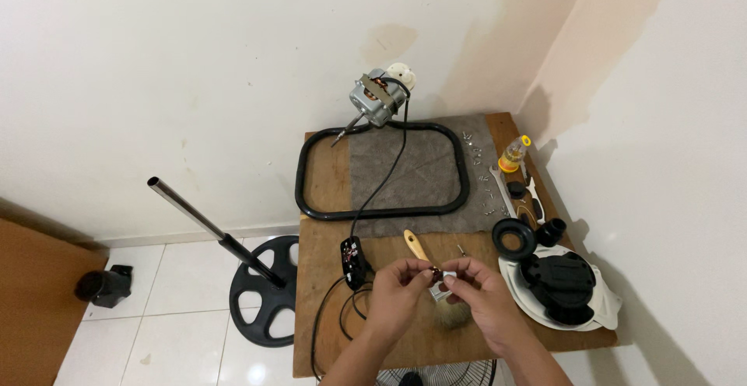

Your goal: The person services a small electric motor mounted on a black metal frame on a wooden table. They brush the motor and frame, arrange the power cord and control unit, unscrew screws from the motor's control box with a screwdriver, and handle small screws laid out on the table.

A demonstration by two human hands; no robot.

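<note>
Both hands meet low over the wooden table (327, 339): the left hand (397, 289) and right hand (482, 296) each pinch one small dark part (437, 275) between fingertips, just above a brush (432, 277). It looks like a fan is already in pieces: stand (257, 277) on the tiled floor, black frame (381, 170), motor (379, 100) by the white wall, loose screws (475, 146). Putting it together still seems left.

on the surface (327, 331), a fan motor (377, 100) stands at the back; before it a cloth (420, 176) lies under a tube frame (383, 172); a paintbrush (424, 257) lies nearer; fan housing parts (559, 281) sit right.
</note>
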